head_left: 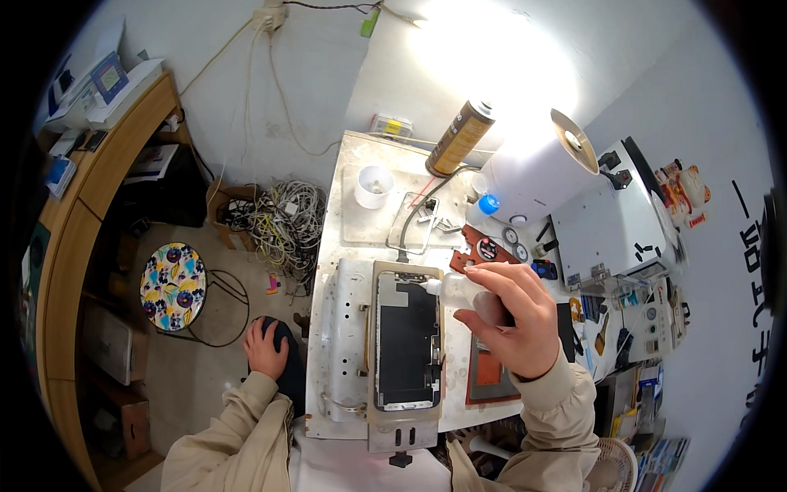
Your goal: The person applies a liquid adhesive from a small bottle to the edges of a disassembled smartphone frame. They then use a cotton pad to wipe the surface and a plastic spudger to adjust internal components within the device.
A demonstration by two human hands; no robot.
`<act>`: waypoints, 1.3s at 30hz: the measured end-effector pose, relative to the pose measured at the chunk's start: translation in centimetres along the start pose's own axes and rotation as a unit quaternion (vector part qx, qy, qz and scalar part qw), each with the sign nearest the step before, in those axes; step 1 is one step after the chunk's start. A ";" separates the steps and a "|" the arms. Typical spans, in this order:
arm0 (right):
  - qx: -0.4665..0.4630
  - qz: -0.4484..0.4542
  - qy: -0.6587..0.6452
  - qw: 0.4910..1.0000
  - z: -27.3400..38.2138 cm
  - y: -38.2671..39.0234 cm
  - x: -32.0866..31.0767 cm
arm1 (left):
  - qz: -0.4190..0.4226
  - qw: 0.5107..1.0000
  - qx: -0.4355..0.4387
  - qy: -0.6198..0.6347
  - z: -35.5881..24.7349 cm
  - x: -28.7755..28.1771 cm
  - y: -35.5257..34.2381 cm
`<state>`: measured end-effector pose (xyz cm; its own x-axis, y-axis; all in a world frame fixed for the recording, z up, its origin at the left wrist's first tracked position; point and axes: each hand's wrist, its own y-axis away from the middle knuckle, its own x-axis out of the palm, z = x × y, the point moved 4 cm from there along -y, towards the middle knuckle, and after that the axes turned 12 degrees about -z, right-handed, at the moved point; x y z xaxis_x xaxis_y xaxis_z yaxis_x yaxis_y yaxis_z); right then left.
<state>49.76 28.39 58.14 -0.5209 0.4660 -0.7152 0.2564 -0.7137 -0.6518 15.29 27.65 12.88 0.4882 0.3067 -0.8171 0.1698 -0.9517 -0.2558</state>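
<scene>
A phone screen assembly lies dark side up in a metal fixture at the bench's front centre. My right hand grips a small translucent bottle, its white nozzle pointing left at the top right corner of the screen. My left hand rests on my dark-clad leg, off the bench's left side, with its fingers apart and nothing in it. An orange-red mat lies just beyond the bottle.
Behind stand a white cup, a tall spray can, a white cylinder and a blue-capped bottle. A silver machine is right. A patterned stool, tangled cables and a wooden desk are left.
</scene>
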 end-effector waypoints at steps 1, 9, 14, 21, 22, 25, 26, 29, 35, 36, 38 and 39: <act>0.000 0.001 0.004 1.000 0.1 0.0 0.0 | 0.001 1.000 0.000 0.001 0.0 0.0 0.0; 0.008 -0.008 0.021 1.000 0.1 0.5 -1.4 | 0.004 1.000 -0.005 -0.002 0.2 0.2 0.2; 0.018 0.004 0.033 0.999 0.5 1.6 -2.7 | 0.011 1.000 -0.009 -0.004 -0.1 0.0 0.1; 0.012 0.005 0.040 0.999 0.2 1.6 -2.3 | 0.006 1.000 -0.005 -0.002 -0.2 -0.1 -0.1; 0.016 0.005 0.041 0.999 0.1 1.6 -2.3 | 0.005 1.000 -0.006 0.000 -0.1 -0.1 -0.1; 0.025 0.009 0.045 0.999 0.0 1.5 -2.2 | 0.000 1.000 0.000 0.001 0.0 0.1 0.0; 0.027 0.010 0.047 0.998 0.0 1.5 -2.2 | 0.000 1.000 0.000 0.001 0.0 0.1 0.0; 0.024 0.012 0.055 0.998 0.3 1.2 -2.4 | 0.000 1.000 0.002 0.001 -0.1 0.1 0.0; 0.011 0.026 0.066 0.997 1.3 0.6 -2.7 | -0.005 1.000 0.003 0.005 0.1 0.0 0.2; 0.002 0.029 0.071 0.997 1.4 0.5 -2.7 | -0.006 1.000 0.004 0.005 0.0 0.0 0.2; -0.017 0.036 0.083 0.996 1.7 0.2 -2.9 | -0.005 1.000 0.004 0.002 -0.1 0.0 0.1; -0.019 0.041 0.086 0.995 1.9 0.1 -3.0 | -0.003 1.000 0.004 0.000 -0.2 0.0 0.1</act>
<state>49.84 25.92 60.66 -0.3498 0.4919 -0.7973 0.3245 -0.7348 -0.5957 15.47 27.58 12.90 0.4866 0.3129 -0.8157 0.1655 -0.9498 -0.2656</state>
